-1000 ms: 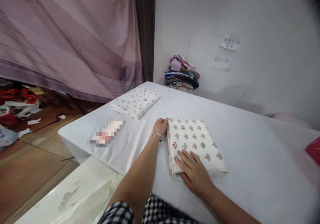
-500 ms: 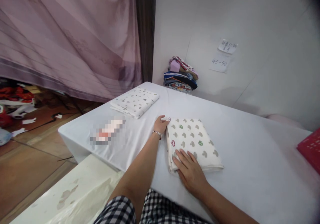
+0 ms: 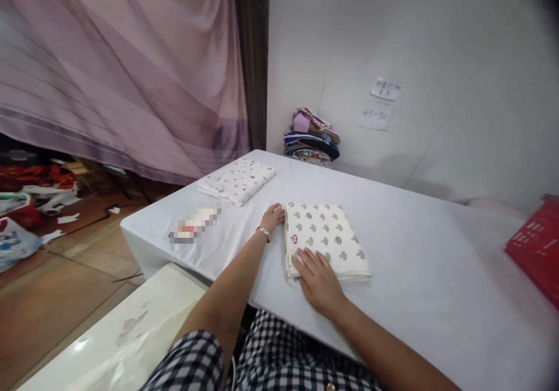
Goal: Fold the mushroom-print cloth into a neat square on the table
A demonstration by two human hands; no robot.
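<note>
**Two Flat Hands on a Folded Mushroom-Print Cloth**

The folded cloth with mushroom print [image 3: 325, 239] lay just below the centre of the frame, on the white table cover [image 3: 414, 251]. It was squared into a neat rectangle, several layers thick along its left edge.

The left hand [image 3: 273, 217] rested at the cloth's upper left corner, fingers loosely extended and touching the edge, gripping nothing; a bracelet [image 3: 264, 232] sat on that wrist. The right hand [image 3: 318, 277] lay open and palm down on the cloth's lower left corner, fingers spread over the fabric, pressing rather than pinching.

By its look the cloth was a light, soft cotton piece: limp, not slippery, not fragile, and likely to sag and come unfolded if lifted by one corner. The surest hold seemed to be along the thick folded left edge or with a hand under each short side, so that the layers stayed together.

Towards the upper left of the table lay a second folded cloth [image 3: 238, 180], white with small dark motifs, well apart from the first. Between them and nearer the table's left edge was a blurred-out object. A stack of folded clothes [image 3: 311, 137] stood against the wall at the table's far corner, paper notes [image 3: 379, 102] were stuck to the wall at upper right, and a red basket [image 3: 537, 245] showed at the right edge.
</note>
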